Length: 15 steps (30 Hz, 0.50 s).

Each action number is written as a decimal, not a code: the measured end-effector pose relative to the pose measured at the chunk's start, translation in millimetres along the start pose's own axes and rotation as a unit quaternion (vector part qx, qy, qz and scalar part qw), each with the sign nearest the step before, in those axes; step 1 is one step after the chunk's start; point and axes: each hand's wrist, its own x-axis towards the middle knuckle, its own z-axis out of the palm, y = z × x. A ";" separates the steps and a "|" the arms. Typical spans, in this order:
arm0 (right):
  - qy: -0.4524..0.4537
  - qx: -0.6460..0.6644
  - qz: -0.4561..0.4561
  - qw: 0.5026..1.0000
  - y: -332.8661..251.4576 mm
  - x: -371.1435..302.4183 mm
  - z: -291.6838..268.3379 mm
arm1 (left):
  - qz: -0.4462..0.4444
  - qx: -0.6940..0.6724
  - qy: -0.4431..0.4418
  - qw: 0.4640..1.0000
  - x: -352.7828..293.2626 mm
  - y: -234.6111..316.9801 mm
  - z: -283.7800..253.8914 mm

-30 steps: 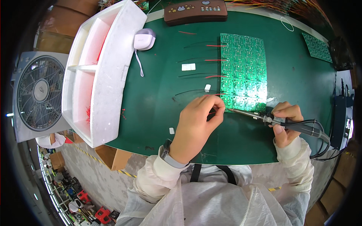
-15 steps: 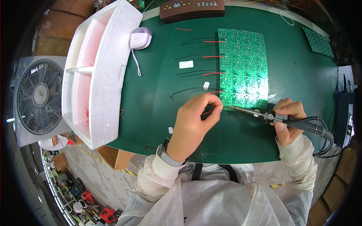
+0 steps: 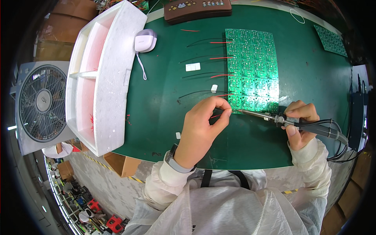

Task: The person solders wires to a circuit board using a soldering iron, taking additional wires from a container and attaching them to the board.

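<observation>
A panel of green circuit boards point(image 3: 253, 66) lies on the green bench mat. Pairs of red wires point(image 3: 221, 58) and black wires point(image 3: 197, 92) stick out from its left edge. At the panel's lower left corner, my left hand point(image 3: 201, 127) pinches a thin red wire point(image 3: 215, 116); part of the wire is hidden by the fingers. From the right, my right hand point(image 3: 300, 121) grips a soldering iron point(image 3: 323, 130) like a pen. The iron's tip reaches the panel's lower left corner, close to my left fingertips. Whether it touches the board is too small to tell.
Left of the wires stands a white foam box point(image 3: 111, 78) with compartments, beside a lilac case point(image 3: 145, 40) with a strap. A brown pencil case point(image 3: 197, 11) lies at the back. Another circuit board point(image 3: 330, 40) rests far right. A fan point(image 3: 44, 102) stands beyond the box.
Both hands hold nearly the same place, with the iron's tip still at the panel's corner. The whole view has shifted slightly.
</observation>
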 end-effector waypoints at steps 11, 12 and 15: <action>0.006 0.000 0.000 1.000 -0.1 -0.4 0.6 | -0.010 0.010 -0.004 1.000 0.2 2.9 -0.3; 0.006 0.000 0.000 1.000 -0.1 -0.5 0.8 | -0.010 0.010 -0.003 1.000 0.1 2.6 -0.3; 0.007 -0.001 -0.006 1.000 0.1 -0.3 0.7 | -0.007 -0.002 0.001 1.000 0.2 0.4 1.2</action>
